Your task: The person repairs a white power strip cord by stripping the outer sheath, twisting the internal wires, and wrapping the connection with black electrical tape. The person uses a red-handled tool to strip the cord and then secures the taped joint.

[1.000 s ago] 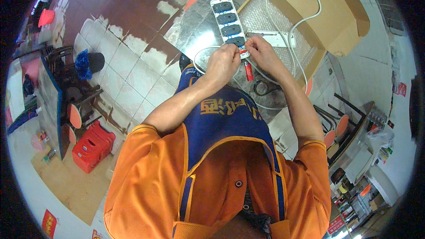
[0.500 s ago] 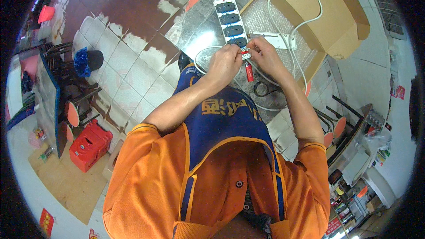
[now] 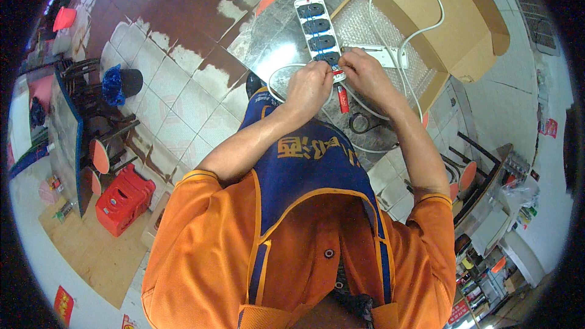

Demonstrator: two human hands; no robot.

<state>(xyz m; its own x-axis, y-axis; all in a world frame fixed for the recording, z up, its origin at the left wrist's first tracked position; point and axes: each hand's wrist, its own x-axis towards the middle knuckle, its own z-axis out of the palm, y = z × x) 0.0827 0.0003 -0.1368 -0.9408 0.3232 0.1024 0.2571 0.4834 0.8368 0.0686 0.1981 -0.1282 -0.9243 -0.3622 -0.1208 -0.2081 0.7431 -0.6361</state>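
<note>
An opened power strip (image 3: 309, 30) lies on the dark table, its white shell showing a row of black socket blocks (image 3: 322, 42) joined by blue wires. Both hands meet at its near end, beside a small red part. My left hand (image 3: 309, 88) is closed with fingertips pinched at the left of that end. From the right, my right hand (image 3: 369, 78) pinches close to the last socket block. Whatever the fingertips grip is hidden. Just below the strip lies a red tube-like object (image 3: 343, 100). A black ring-shaped item (image 3: 361, 123) rests nearer me.
An open cardboard box (image 3: 469, 42) with bubble wrap (image 3: 381, 27) stands on the table's right. A long white cable (image 3: 440, 7) loops over it. A white strip-shaped panel (image 3: 390, 58) lies beside my right hand. Stools, a red plastic crate (image 3: 125, 200) and tiled floor surround the table.
My right hand has shifted very slightly, its fingers drawn a little closer together, and the right forearm sits slightly farther right. My left hand and the power strip look unmoved.
</note>
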